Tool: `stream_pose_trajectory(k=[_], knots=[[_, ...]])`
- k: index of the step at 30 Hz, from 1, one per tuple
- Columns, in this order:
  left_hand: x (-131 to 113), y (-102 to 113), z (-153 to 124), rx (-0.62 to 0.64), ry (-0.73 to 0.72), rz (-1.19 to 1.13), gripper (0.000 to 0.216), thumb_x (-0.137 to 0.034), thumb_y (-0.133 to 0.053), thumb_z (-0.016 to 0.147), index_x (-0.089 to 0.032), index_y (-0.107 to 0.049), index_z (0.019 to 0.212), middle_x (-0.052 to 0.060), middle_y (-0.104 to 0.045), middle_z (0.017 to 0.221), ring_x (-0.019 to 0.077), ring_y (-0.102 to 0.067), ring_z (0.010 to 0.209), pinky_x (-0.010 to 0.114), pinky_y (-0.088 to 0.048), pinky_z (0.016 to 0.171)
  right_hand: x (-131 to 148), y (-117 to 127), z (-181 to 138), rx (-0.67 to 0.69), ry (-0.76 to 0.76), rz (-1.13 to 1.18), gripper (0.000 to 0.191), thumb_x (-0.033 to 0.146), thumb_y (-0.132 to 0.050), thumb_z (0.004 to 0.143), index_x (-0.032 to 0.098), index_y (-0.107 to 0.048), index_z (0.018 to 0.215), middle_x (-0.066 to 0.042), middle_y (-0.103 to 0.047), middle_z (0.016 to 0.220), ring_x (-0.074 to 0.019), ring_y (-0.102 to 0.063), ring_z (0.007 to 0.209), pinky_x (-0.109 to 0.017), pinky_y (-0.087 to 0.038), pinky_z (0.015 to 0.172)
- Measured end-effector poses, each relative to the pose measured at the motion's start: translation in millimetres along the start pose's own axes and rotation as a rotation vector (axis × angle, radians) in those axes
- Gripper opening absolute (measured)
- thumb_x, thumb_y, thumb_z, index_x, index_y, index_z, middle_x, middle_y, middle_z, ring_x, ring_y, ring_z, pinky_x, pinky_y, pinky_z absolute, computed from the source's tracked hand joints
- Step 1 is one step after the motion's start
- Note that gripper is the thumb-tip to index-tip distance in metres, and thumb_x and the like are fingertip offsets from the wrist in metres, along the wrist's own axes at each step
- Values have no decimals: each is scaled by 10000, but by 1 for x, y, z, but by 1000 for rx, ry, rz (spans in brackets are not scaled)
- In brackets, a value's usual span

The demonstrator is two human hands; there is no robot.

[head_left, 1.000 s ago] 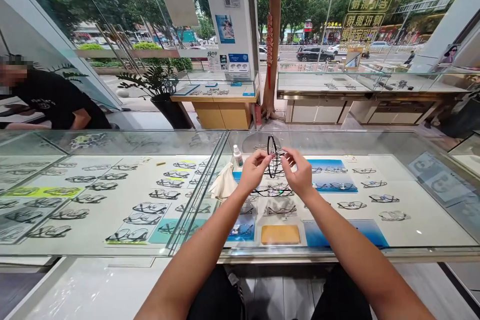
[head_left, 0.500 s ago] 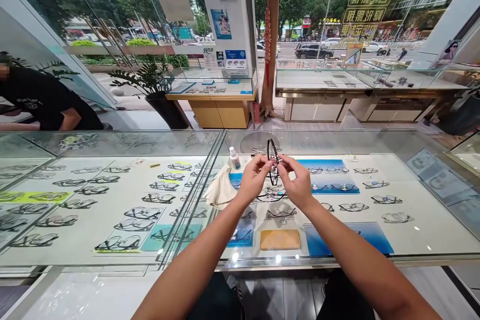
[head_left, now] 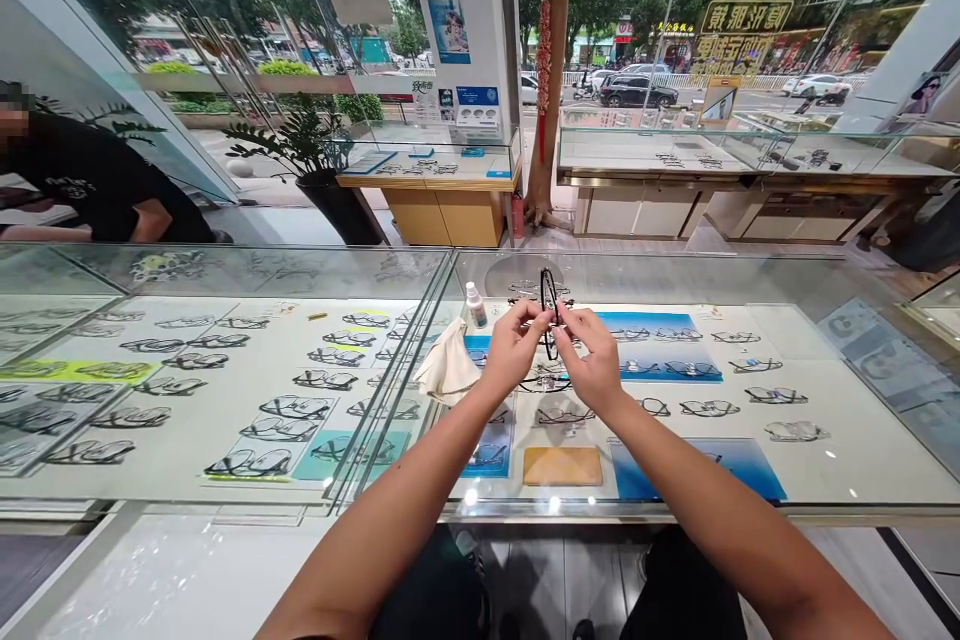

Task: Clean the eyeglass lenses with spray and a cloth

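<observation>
A pair of black-framed glasses [head_left: 548, 286] is held up on edge above the glass counter, between my two hands. My left hand [head_left: 519, 342] pinches it from the left, thumb and fingers closed near the middle of the frame. From the right, my right hand [head_left: 591, 352] grips it the same way, its fingertips close to those of the left. Just left of my left hand a cream cloth [head_left: 447, 366] lies crumpled on the counter. Behind the cloth stands a small white spray bottle [head_left: 475, 304].
Beneath the glass countertop [head_left: 862, 480] lie rows of glasses [head_left: 256, 463] and an orange case [head_left: 562, 466]. A person in a black shirt [head_left: 112, 182] leans at the far left. Beyond are a potted plant [head_left: 330, 205] and another display case [head_left: 442, 210].
The view has shifted slightly, so the counter sits a little higher and further right. Both hands still hold the glasses, which have turned a little.
</observation>
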State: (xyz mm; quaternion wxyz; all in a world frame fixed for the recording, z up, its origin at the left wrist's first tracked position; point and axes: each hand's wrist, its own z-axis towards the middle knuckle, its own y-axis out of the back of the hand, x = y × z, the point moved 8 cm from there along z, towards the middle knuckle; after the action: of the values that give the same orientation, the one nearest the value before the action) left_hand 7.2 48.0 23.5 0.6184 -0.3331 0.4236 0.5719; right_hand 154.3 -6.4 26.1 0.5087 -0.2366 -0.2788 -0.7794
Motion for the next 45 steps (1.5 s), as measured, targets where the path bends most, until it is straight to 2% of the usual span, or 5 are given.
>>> stream_pose_trajectory(k=[7, 12, 25, 36, 45], knots=[[-4, -1, 2, 39, -12, 3, 529, -752, -721, 958, -238, -630, 870, 56, -706, 936, 223, -671, 937, 350, -558, 865, -4, 7, 6, -3, -77, 54, 358, 417, -624, 1104, 290, -784, 1398, -86, -770, 1094, -235, -721, 969, -387, -628, 840], [-2, 0, 5, 49, -15, -27, 544, -768, -718, 952, -234, -627, 893, 73, -726, 1014, 216, -676, 930, 360, -578, 869, -21, 11, 11, -9, -252, 142, 295, 513, -701, 1049, 245, -794, 1130, -76, -787, 1047, -215, -702, 883, -352, -586, 778], [-2, -4, 7, 102, -9, -60, 542, -749, -760, 935, -221, -646, 883, 65, -718, 978, 193, -643, 865, 334, -581, 797, -50, -3, 16, 165, -551, 441, 531, 723, -888, 781, 237, -743, 938, 5, -638, 764, -154, -518, 675, -308, -481, 634], [2, -4, 7, 100, 5, -109, 485, -665, -804, 949, -194, -693, 917, 70, -725, 990, 193, -685, 898, 317, -619, 775, -47, 3, 21, 137, -552, 409, 483, 689, -885, 772, 245, -719, 861, 2, -610, 774, -171, -473, 714, -333, -400, 677], [6, -4, 8, 101, 30, -124, 509, -682, -822, 923, -187, -704, 915, 72, -717, 987, 208, -701, 936, 341, -659, 788, -45, 7, 24, 119, -545, 402, 377, 572, -868, 789, 236, -709, 849, -1, -639, 803, -175, -508, 753, -335, -427, 729]])
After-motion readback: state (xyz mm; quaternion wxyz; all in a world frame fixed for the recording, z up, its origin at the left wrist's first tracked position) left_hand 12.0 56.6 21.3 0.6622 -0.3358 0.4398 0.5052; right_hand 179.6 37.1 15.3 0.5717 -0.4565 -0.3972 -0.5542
